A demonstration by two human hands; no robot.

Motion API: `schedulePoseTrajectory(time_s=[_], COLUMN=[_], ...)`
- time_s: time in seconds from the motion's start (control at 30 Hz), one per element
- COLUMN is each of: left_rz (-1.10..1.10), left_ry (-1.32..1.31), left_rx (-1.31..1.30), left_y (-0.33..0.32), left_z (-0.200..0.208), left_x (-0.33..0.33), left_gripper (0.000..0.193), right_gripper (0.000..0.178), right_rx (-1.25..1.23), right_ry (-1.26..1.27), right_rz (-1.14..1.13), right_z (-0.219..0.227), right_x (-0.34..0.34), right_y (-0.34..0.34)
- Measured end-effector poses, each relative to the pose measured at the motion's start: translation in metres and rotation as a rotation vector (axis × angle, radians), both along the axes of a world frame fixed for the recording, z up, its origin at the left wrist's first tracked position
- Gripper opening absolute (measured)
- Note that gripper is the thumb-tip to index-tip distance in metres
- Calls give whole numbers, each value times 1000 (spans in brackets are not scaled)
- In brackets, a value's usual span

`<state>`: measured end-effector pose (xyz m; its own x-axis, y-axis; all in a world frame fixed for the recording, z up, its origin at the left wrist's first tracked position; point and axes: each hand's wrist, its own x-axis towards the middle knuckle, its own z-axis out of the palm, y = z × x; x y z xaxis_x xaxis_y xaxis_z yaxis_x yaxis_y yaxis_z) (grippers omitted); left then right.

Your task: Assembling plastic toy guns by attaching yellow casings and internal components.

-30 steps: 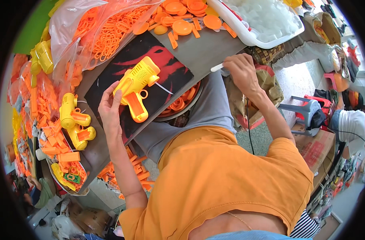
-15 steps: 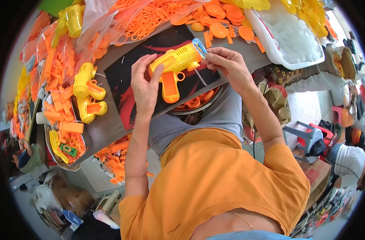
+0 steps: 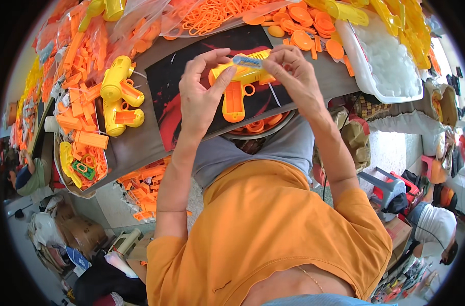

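A yellow toy gun (image 3: 253,74) with an orange grip panel lies on a dark board with red patches (image 3: 163,109). Above its barrel is a small blue label (image 3: 248,62), pinched at its right end between the thumb and fingers of my right hand (image 3: 296,76). My left hand (image 3: 202,89) is at the gun's rear, thumb and fingers apart on either side of the label's left end. Whether the left fingertips touch the label or the gun cannot be made out. A thin white tube (image 3: 274,94) sticks out below the barrel.
Two more yellow toy guns (image 3: 119,94) lie left of the board, beside piled orange parts (image 3: 74,109). Orange discs (image 3: 301,40) and a bag of orange rings (image 3: 212,18) are at the back. A white tub (image 3: 378,97) holds translucent pieces. A bowl (image 3: 263,133) sits below the table edge.
The label has come away from the front of the barrel to above its middle, turned lengthwise, in my right hand. My left hand has let go of the gun, which now lies on the board.
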<state>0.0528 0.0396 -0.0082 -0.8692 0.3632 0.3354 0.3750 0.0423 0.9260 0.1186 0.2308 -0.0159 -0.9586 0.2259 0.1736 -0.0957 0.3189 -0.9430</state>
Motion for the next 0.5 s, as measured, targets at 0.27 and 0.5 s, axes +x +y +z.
schedulePoseTrajectory(time_s=[0.27, 0.5], left_rz=[80, 47], left_ry=[525, 404], left_rx=[-550, -466], left_y=[-19, -18], left_z=[-25, -23], left_x=[-18, -18], left_gripper=[27, 21], right_gripper=[29, 30], right_rx=[-128, 72], right_ry=[-223, -244], right_rz=[133, 163], right_z=[-1, -9], right_x=[-14, -37], right_y=[49, 42])
